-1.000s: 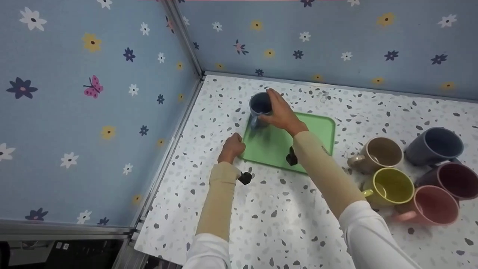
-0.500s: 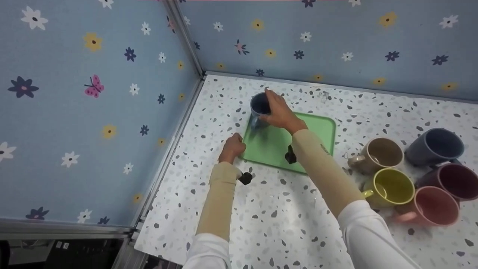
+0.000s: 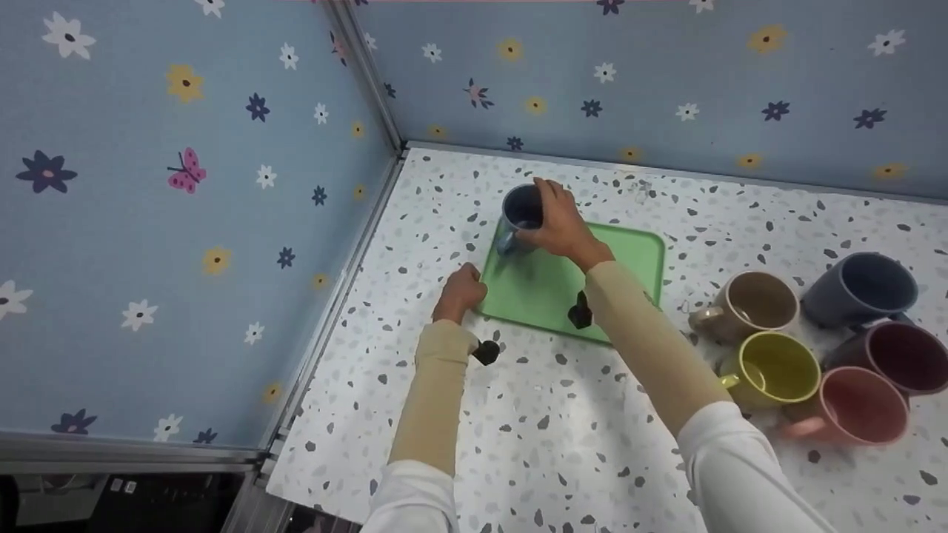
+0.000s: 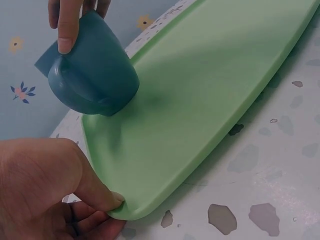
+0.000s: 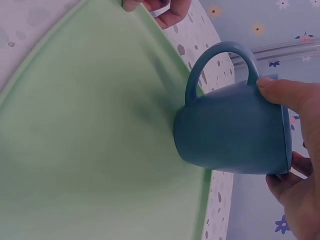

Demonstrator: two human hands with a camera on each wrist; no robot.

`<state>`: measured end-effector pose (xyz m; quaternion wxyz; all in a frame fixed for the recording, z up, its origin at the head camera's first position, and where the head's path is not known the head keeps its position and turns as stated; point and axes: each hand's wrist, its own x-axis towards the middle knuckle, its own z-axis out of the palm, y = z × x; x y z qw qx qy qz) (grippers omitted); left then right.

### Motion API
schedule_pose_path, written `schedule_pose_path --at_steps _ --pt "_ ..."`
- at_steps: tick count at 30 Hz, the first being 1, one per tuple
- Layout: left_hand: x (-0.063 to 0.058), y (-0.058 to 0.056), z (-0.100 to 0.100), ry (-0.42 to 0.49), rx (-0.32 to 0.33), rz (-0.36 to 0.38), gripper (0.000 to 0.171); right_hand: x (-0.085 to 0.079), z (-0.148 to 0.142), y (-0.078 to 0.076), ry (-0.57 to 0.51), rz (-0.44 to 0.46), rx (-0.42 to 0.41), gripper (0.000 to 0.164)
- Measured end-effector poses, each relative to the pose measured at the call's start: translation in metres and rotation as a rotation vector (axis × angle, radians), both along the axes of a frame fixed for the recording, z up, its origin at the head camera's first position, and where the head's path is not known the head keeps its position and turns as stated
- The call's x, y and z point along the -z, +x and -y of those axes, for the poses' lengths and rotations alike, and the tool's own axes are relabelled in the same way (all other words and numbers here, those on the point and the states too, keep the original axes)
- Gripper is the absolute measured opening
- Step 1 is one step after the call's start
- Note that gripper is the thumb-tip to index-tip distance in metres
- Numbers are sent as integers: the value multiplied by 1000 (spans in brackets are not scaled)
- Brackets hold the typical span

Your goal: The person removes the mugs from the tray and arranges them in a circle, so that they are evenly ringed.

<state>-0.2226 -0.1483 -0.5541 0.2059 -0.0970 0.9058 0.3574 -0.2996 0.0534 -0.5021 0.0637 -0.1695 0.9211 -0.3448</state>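
Observation:
My right hand point(image 3: 557, 223) grips a blue mug point(image 3: 511, 222) by its rim, thumb near the top of the handle and the other fingers across on the far side. The mug is upright over the far left corner of a green tray point(image 3: 578, 296), its handle toward me. In the right wrist view the mug's base point(image 5: 182, 135) is close over the tray surface. At the tray's near left corner, my left hand point(image 3: 461, 290) pinches the rim, with the thumb on top and curled fingers underneath, as the left wrist view shows.
To the right of the tray stand several mugs: a brown mug point(image 3: 763, 303), a yellow mug point(image 3: 778, 370), a pink mug point(image 3: 863, 407), a maroon mug point(image 3: 907, 359) and another blue mug point(image 3: 863, 289). Flower-patterned panels point(image 3: 592, 74) border the speckled table point(image 3: 548, 444) at back and left.
My right hand has shifted slightly to the right with the blue mug. The left hand and the tray stay in place.

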Motion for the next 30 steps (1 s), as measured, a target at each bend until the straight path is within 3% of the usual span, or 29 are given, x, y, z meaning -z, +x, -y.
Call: schedule_pose_path --at_steps 6,13,20,30 --pt "-1 1 -1 -5 0 -6 11 0 -9 2 -47 10 37 98" --pt "-5 1 -2 -9 -16 2 19 -14 -22 5 -46 36 76 100" --pt "-3 2 -3 -20 -23 0 19 -26 -39 3 -46 -16 173 99" --pt "-6 2 -2 -3 -14 17 8 -28 -72 3 12 -26 310 101"
